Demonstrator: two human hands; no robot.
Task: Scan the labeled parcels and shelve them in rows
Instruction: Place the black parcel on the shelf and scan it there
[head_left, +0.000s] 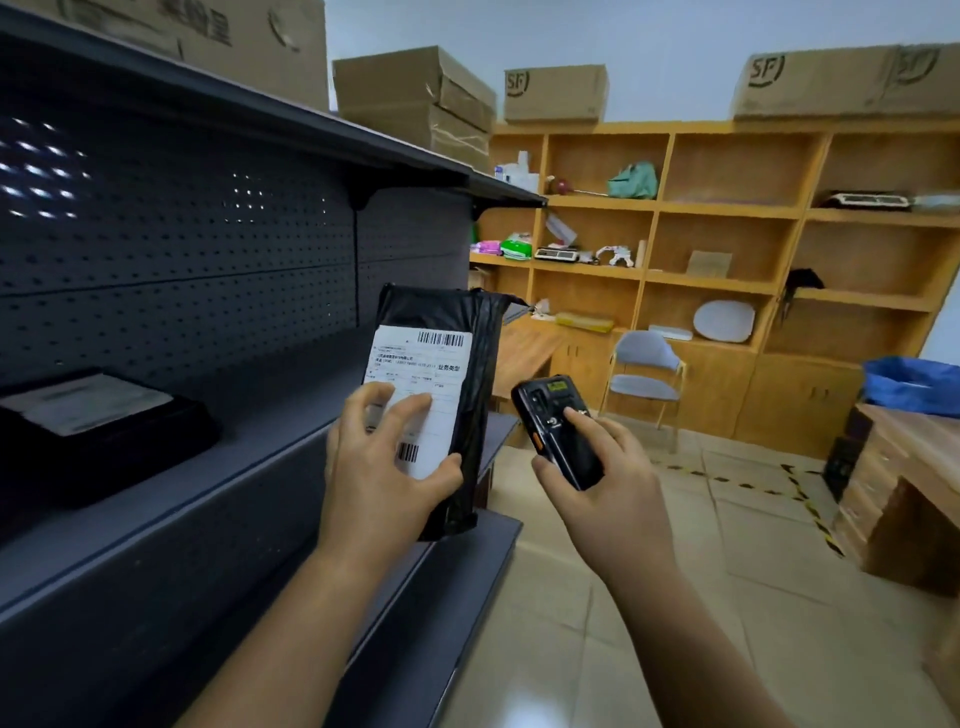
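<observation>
Two hands at work: my left hand (387, 467) grips the black parcel (467, 364) upright beside the grey shelf (260, 467), fingers spread over its label (421, 364), while my right hand (602, 483) clasps the scanner (558, 436), so a half-covered barcode may, I judge, spoil the read.

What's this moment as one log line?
scan | left hand holds labeled parcel | right hand holds scanner beside it | second parcel on shelf

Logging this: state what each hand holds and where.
Left hand grips the black parcel by its lower half, fingers on its label. Right hand grips the scanner by its lower body.
</observation>
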